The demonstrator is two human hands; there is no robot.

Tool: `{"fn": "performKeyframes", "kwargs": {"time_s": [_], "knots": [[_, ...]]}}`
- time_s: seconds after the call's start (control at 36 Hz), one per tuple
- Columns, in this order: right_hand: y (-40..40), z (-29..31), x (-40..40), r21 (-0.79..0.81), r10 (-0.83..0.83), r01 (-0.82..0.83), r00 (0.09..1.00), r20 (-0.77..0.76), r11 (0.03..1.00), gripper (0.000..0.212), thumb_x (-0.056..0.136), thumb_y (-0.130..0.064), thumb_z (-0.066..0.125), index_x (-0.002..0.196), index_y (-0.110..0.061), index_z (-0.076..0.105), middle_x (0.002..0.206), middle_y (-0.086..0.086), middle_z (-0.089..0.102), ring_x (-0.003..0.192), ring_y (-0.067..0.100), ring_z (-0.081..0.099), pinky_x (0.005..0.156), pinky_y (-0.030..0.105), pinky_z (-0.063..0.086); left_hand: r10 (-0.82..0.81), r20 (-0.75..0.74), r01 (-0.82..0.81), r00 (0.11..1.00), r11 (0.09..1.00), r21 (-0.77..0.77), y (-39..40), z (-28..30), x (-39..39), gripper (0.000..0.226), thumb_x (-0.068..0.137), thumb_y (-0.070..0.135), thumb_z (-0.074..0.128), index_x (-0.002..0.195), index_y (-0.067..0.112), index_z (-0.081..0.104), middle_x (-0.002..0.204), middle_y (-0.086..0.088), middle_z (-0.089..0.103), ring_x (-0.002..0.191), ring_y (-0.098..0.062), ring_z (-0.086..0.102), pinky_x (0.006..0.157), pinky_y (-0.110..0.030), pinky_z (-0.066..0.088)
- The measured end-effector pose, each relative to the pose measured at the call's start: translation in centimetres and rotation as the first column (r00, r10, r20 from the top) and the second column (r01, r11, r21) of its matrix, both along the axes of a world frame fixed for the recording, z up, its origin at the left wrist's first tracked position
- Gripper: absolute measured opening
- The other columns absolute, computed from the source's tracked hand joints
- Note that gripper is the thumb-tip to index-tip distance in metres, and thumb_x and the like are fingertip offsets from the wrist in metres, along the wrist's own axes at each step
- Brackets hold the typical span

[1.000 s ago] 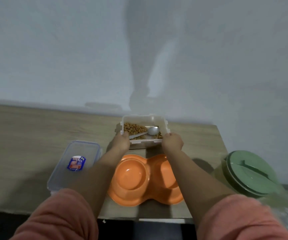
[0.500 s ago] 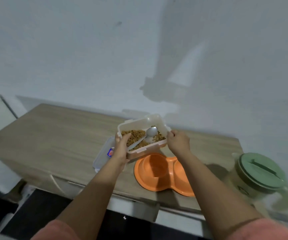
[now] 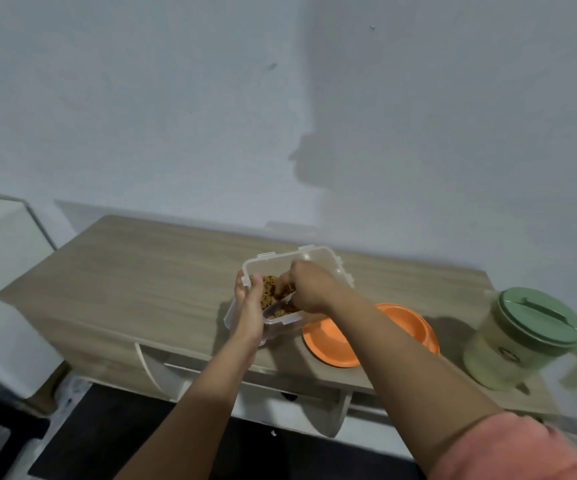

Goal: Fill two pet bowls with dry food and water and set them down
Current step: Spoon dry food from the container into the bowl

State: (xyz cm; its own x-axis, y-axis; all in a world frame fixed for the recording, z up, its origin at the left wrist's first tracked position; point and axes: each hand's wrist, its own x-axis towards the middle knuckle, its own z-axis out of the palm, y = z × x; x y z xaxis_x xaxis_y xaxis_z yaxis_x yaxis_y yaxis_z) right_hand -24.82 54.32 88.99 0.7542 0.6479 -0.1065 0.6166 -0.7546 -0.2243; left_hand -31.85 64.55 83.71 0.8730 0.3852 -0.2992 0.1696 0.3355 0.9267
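Kibble box up in your hands, bowls waiting on the desk

Your left hand [image 3: 249, 308] is wrapped around the near-left corner of the clear food container [image 3: 318, 263], holding it tilted up over the desk [image 3: 148, 271], and your right hand [image 3: 309, 289] is curled down inside it, right in the brown dry food [image 3: 269, 287]. Can't tell what those fingers are pinching since the hand hides it. The orange double bowl [image 3: 401, 320] sits on the desk just right of the container, partly under your right forearm, and what shows of it looks empty. Further right there's a pale jug with a green lid [image 3: 539, 317], standing near the desk's right end.
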Motion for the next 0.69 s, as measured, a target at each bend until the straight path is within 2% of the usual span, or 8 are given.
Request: {"fn": "performKeyframes", "kwargs": {"time_s": [0.11,0.19,0.25,0.33,0.42,0.5,0.61,0.69], "knots": [[0.9,-0.1,-0.6,-0.044,0.014,-0.015,1.000,-0.010,0.999,0.034,0.086,-0.004,0.058,0.117,-0.014,0.064,0.116,0.010,0.053,0.106,0.028,0.056,0.089,0.034,0.049,-0.008,-0.011,0.009,1.000,0.998,0.055,0.6,-0.1,-0.3,0.058,0.096,0.055,0.037,0.149,0.034,0.023,0.145,-0.011,0.047,0.128,-0.032,0.049,0.105,-0.056,0.040],[1.1,-0.3,-0.5,-0.026,0.027,-0.026,0.999,0.021,0.999,0.030,0.086,-0.005,0.058,0.113,-0.014,0.066,0.114,0.009,0.054,0.106,0.026,0.055,0.080,0.026,0.040,0.016,-0.028,-0.013,0.999,0.996,0.094,1.0,-0.4,-0.6,0.059,0.094,0.060,0.037,0.148,0.036,0.026,0.142,-0.009,0.050,0.126,-0.032,0.051,0.103,-0.055,0.043],[1.2,-0.4,-0.3,0.036,0.007,-0.008,1.000,0.030,0.999,0.024,0.088,-0.007,0.057,0.109,-0.014,0.067,0.114,0.008,0.052,0.106,0.024,0.053,0.080,0.026,0.039,0.019,-0.039,-0.015,0.999,0.995,0.100,1.2,-0.7,-0.7,0.060,0.092,0.063,0.039,0.146,0.039,0.028,0.141,-0.009,0.051,0.125,-0.032,0.053,0.102,-0.054,0.045],[1.1,-0.3,-0.3,0.235,-0.081,0.068,0.996,0.045,0.970,0.015,0.091,-0.012,0.057,0.103,-0.012,0.065,0.111,0.007,0.057,0.102,0.023,0.055,0.082,0.028,0.041,0.018,-0.061,-0.010,0.998,0.992,0.127,1.5,-0.7,-0.8,0.070,0.085,0.071,0.039,0.146,0.040,0.027,0.143,-0.007,0.050,0.127,-0.031,0.051,0.104,-0.055,0.042],[0.7,0.2,-0.2,0.489,-0.266,0.235,0.964,-0.008,0.840,0.012,0.093,-0.017,0.056,0.101,-0.010,0.062,0.096,0.006,0.064,0.088,0.021,0.060,0.076,0.029,0.047,0.027,-0.065,-0.012,0.998,0.976,0.218,1.4,-0.3,-1.1,0.062,0.093,0.063,0.033,0.149,0.036,0.025,0.143,-0.008,0.049,0.127,-0.032,0.050,0.105,-0.052,0.042],[-0.1,0.2,0.2,0.631,-0.414,0.405,0.899,-0.143,0.662,0.013,0.092,-0.013,0.053,0.105,-0.010,0.057,0.094,0.006,0.066,0.086,0.023,0.065,0.078,0.038,0.054,0.037,-0.070,-0.017,0.997,0.961,0.276,1.6,-0.2,-1.3,0.060,0.095,0.060,0.028,0.149,0.034,0.023,0.142,-0.011,0.050,0.124,-0.035,0.052,0.098,-0.052,0.048],[-1.3,0.2,0.5,0.716,-0.454,0.551,0.816,-0.356,0.429,0.023,0.091,-0.010,0.049,0.111,-0.020,0.053,0.083,0.003,0.064,0.074,0.020,0.068,0.075,0.042,0.058,0.062,-0.051,-0.043,0.997,0.948,0.315,1.6,0.1,-1.6,0.062,0.094,0.063,0.026,0.149,0.035,0.022,0.142,-0.010,0.050,0.122,-0.036,0.054,0.096,-0.054,0.049],[-2.0,0.5,0.5,0.725,-0.467,0.617,0.761,-0.450,0.307,0.019,0.096,-0.021,0.047,0.106,-0.010,0.058,0.078,0.006,0.063,0.065,0.014,0.065,0.068,0.037,0.058,0.073,-0.051,-0.048,0.996,0.924,0.379,1.6,0.4,-1.9,0.061,0.096,0.060,0.024,0.151,0.034,0.020,0.139,-0.010,0.054,0.119,-0.036,0.056,0.088,-0.047,0.054]]}}
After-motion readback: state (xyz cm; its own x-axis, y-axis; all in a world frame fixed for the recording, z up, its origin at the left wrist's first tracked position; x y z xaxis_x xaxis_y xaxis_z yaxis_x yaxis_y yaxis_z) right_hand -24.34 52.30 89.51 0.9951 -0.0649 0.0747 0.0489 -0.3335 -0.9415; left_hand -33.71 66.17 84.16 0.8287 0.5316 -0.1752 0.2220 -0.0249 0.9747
